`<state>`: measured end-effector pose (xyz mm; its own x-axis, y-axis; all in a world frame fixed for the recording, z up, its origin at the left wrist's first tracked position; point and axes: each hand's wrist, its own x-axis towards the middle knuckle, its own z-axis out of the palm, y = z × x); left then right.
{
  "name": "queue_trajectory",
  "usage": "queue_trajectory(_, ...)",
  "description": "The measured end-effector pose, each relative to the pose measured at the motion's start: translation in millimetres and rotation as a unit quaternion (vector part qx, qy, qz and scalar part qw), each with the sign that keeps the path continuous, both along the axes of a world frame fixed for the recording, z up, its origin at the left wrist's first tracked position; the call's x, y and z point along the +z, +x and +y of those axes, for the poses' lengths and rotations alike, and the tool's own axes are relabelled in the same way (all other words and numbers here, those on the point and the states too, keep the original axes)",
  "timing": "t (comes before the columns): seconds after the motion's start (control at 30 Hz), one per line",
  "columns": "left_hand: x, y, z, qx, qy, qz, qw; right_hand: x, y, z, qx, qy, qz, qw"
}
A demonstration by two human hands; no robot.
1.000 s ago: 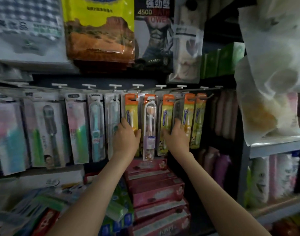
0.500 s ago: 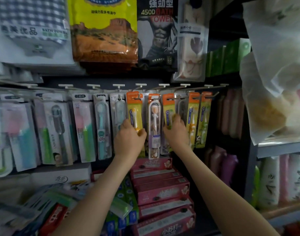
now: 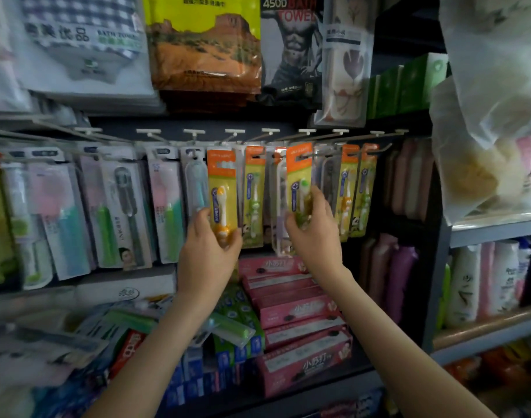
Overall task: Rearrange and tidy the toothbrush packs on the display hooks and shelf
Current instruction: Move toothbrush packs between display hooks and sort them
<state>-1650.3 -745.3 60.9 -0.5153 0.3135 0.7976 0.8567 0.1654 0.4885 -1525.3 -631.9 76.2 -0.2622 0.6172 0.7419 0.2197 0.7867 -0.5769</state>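
The shop aisle was dim. A dark back panel [image 3: 173, 122] ran behind the hanging goods, and a grey metal shelving unit [image 3: 496, 232] at the right carried white bottles [image 3: 466, 285]. Bath towel packs [image 3: 203, 55] hung above.

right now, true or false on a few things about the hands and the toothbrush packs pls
1. The left hand and right hand each grip a toothbrush pack. True.
2. The left hand's pack holds a green brush. False: its brush is orange and white. The right hand's pack holds the green one.
3. Stacked pink boxes sit below the hands. True.
4. The right hand rests on the pink boxes. False: it is up at the hook row, fingers round its pack.
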Motion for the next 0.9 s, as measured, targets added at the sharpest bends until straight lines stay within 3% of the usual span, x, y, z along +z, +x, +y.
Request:
queue_trajectory(0.13,-8,-32,-60,0.019,0.015,0.003,1.000,-2,-35,-52,0.050,0.033,0.019,0.998)
queue_trajectory(0.57,6,-181,-358,0.194,0.051,0.029,0.979,-10,-254,-285,0.228,0.147,-0.063,0.960)
queue_trajectory(0.8,19,-236,-439,0.202,0.089,0.020,0.975,0,-339,-345,0.166,0.236,-0.112,0.951)
queue_trajectory(0.9,21,-251,-453,0.185,0.089,0.028,0.978,10,-367,-353,0.126,0.220,-0.134,0.958)
